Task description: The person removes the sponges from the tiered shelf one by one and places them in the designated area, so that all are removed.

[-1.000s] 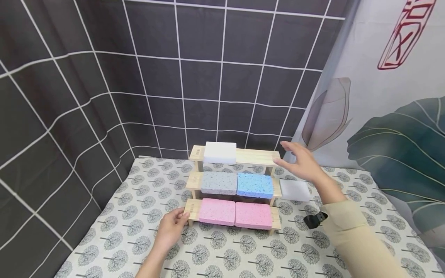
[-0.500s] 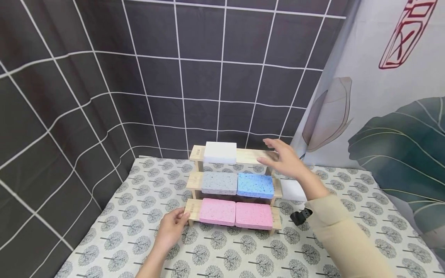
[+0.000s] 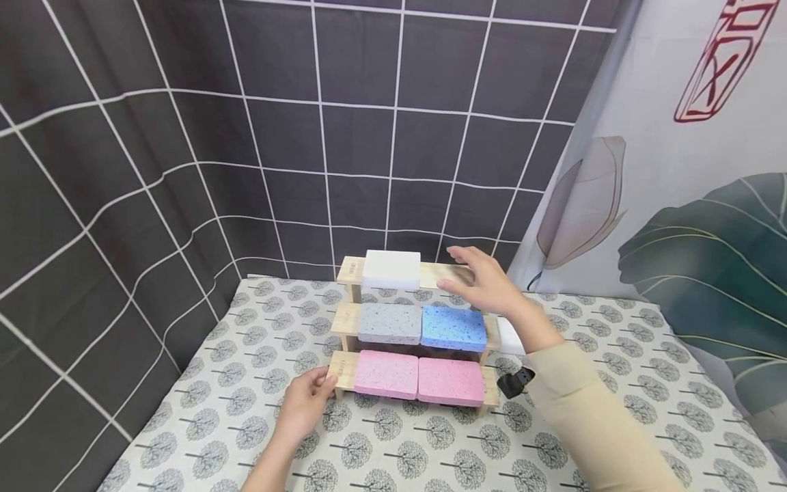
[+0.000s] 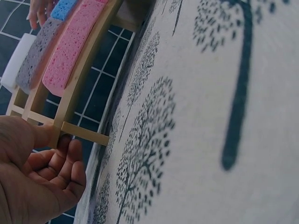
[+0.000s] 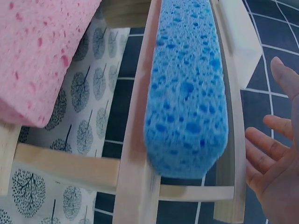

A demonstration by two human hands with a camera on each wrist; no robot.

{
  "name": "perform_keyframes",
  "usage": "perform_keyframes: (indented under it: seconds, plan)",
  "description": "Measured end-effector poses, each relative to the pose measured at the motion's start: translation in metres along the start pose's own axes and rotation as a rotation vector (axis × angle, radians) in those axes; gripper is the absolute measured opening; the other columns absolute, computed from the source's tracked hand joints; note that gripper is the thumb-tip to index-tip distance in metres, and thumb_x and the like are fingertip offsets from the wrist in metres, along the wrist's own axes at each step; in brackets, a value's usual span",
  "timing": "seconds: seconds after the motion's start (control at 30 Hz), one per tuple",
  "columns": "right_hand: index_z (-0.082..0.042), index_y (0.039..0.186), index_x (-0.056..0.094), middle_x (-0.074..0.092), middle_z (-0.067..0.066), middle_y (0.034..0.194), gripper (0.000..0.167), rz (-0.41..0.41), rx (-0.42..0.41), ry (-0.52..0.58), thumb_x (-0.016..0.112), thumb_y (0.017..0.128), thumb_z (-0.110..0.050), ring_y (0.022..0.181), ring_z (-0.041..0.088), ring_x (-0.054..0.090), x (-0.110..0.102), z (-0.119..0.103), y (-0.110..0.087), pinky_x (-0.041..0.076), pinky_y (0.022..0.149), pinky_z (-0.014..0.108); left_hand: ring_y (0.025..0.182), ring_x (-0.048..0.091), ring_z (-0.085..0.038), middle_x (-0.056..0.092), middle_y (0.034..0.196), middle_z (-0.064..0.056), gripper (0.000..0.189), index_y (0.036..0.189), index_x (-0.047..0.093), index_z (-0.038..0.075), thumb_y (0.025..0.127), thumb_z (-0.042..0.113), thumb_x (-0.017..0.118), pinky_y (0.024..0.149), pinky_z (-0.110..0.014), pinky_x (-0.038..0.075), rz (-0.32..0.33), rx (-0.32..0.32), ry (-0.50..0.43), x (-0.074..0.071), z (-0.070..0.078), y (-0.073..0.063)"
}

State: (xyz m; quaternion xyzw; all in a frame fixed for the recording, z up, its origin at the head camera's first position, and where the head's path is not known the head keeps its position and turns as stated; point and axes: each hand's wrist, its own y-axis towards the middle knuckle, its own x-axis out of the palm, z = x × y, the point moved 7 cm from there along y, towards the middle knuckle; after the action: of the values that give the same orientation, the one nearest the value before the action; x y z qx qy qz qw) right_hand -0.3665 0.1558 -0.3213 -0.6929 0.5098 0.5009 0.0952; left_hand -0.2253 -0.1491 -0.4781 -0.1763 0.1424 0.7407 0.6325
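Observation:
A three-tier wooden rack [image 3: 347,319] stands on the cloth. My left hand [image 3: 304,403] pinches the left end of its lowest tier, thumb on top and fingers curled beneath in the left wrist view. Two pink sponges [image 3: 386,374] lie side by side on that tier. The middle tier bears a grey sponge [image 3: 390,323] and a blue sponge [image 3: 453,329]. On the top tier, toward the left, sits a white sponge block [image 3: 391,270]. Over that tier's right part hovers my right hand [image 3: 486,280], fingers spread and holding nothing, a short gap from the white block.
Another white block [image 3: 509,336] lies on the table right of the rack, partly hidden by the right forearm. A tree-print cloth [image 3: 258,383] covers the table. Dark gridded fabric [image 3: 356,137] hangs behind, and a pale printed curtain [image 3: 670,178] borders the right.
My right hand has moved left along the top tier toward the white block, and its forearm now covers more of the block on the table. The left hand keeps its grip.

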Motion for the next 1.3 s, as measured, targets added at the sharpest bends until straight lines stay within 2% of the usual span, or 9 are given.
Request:
perform_keyframes:
  seconds: [0.27,0.57,0.87,1.1,1.3]
  plan:
    - [0.000,0.147,0.048,0.053,0.017,0.144,0.073,-0.039,0.028,0.007,0.076,0.091,-0.037,0.135,0.036,0.048,0.010,-0.009,0.009,0.038,0.112,0.055,0.074,0.065,-0.018,0.068,0.087,-0.008,0.039,0.126,0.059,-0.015,0.098,0.012,0.064,0.060,-0.023,0.055,-0.003,0.007,-0.006,-0.001,0.001,0.000]
    - [-0.003,0.147,0.048,0.055,0.016,0.141,0.073,-0.056,0.037,0.009,0.076,0.090,-0.039,0.130,0.035,0.051,0.020,-0.015,0.018,0.040,0.111,0.054,0.073,0.064,-0.018,0.067,0.086,-0.008,0.040,0.126,0.059,-0.016,0.099,0.013,0.064,0.059,-0.023,0.054,-0.004,0.002,-0.013,0.000,-0.001,0.000]
    - [0.005,0.146,0.046,0.052,0.021,0.144,0.076,-0.077,0.037,-0.008,0.074,0.091,-0.039,0.135,0.040,0.046,0.028,-0.020,0.026,0.035,0.115,0.055,0.075,0.065,-0.018,0.067,0.087,-0.008,0.040,0.127,0.059,-0.015,0.099,0.013,0.064,0.063,-0.026,0.058,-0.005,-0.006,-0.020,0.001,-0.002,0.001]
    - [0.008,0.145,0.046,0.053,0.023,0.142,0.078,-0.090,0.028,-0.024,0.074,0.091,-0.040,0.132,0.039,0.049,0.031,-0.024,0.032,0.038,0.114,0.052,0.074,0.065,-0.018,0.067,0.087,-0.007,0.038,0.126,0.060,-0.015,0.098,0.012,0.064,0.062,-0.026,0.057,-0.002,-0.004,-0.020,0.001,-0.001,0.001]
    - [0.008,0.147,0.044,0.050,0.023,0.145,0.083,-0.119,0.062,-0.043,0.075,0.090,-0.044,0.137,0.043,0.043,0.037,-0.025,0.037,0.034,0.116,0.054,0.075,0.066,-0.018,0.068,0.087,-0.007,0.038,0.125,0.060,-0.015,0.098,0.012,0.065,0.063,-0.027,0.058,-0.002,0.007,-0.026,0.000,0.000,0.001]
